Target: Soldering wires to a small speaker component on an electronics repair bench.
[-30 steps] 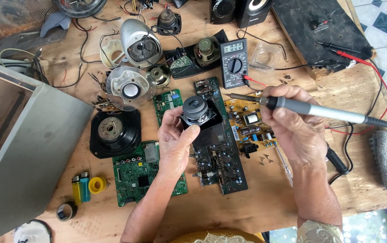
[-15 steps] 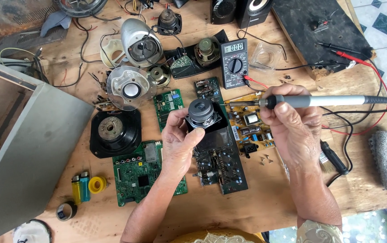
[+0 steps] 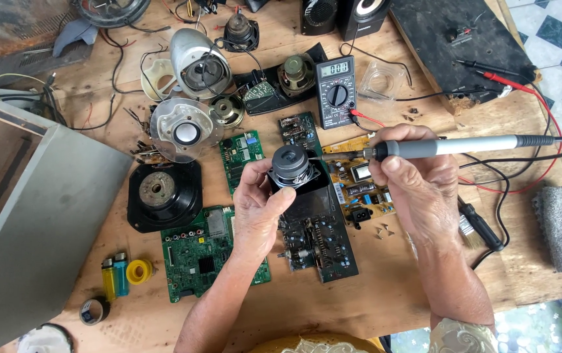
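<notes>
left hand (image 3: pixel 259 208): fingers curled, gripping | right hand (image 3: pixel 418 183): closed in pen-like grip, apparently steady

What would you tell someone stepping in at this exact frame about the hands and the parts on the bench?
Left hand: fingers gripping a small speaker driver, magnet side up, above the dark circuit board.
Right hand: holding the soldering iron level, tip pointing left at the driver's side; actual contact cannot be told.
Nearby: multimeter switched on, yellow board under the iron, solder spool at the left.
Done: driver picked up, iron brought to it.
Left: whether a joint is made is not visible.
</notes>
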